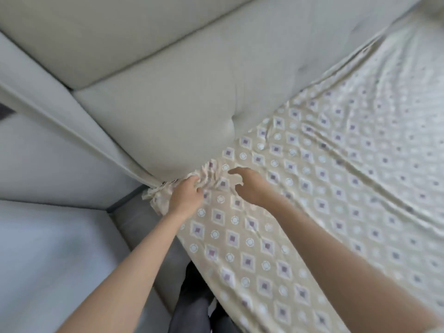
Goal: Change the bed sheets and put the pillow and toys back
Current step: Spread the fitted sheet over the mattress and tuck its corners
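Note:
A beige bed sheet (312,200) with purple diamonds and white circles covers the mattress, wrinkled toward the far right. Its corner is bunched up where the mattress meets the padded headboard (168,111). My left hand (186,197) grips that gathered corner at the mattress edge. My right hand (247,186) hovers just right of the bunch, fingers spread and curled over the sheet, holding nothing. No pillow or toys are in view.
The cream upholstered headboard runs along the top. A grey bed frame side (144,248) drops off left of the mattress, with pale floor (52,260) beyond it. My dark-trousered legs (194,299) stand against the bed's side.

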Available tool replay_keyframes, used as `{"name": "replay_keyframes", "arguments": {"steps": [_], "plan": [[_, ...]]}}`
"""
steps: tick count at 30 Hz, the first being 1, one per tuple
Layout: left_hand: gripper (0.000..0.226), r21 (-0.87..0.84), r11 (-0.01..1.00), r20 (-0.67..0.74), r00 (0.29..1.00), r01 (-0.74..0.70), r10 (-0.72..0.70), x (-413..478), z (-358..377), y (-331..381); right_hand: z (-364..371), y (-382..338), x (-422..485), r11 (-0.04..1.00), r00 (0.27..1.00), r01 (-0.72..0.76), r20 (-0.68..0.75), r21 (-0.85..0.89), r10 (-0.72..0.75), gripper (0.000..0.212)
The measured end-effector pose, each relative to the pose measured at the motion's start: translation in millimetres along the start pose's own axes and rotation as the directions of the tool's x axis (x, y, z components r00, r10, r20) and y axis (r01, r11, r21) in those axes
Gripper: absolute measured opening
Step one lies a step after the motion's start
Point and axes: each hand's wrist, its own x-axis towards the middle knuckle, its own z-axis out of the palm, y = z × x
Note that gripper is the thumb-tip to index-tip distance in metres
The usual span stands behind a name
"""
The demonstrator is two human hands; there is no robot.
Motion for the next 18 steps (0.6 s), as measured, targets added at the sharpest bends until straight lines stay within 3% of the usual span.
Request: {"name": "replay_keyframes", "arguments": {"steps": [7,10,18], "plan": [[0.043,-0.086,0.960,0.054,0.961,-0.265,0.270,-47,-40,137,-91,16,-112,0.937,0.931,-0.069,-0.314,0.344,0.184,0.046],[0.042,-0.106,0.929,0.066,0.929,-0.356,0.363,-59,-50,179,-122,22,-146,0.918,0.893,-0.069,-0.385,0.390,0.231,0.045],[0.040,-0.075,0.821,0.225,0.793,-0.566,0.567,-99,-54,280,-179,53,-263,0.848,0.701,-0.098,-0.568,0.521,0.431,0.041]]}}
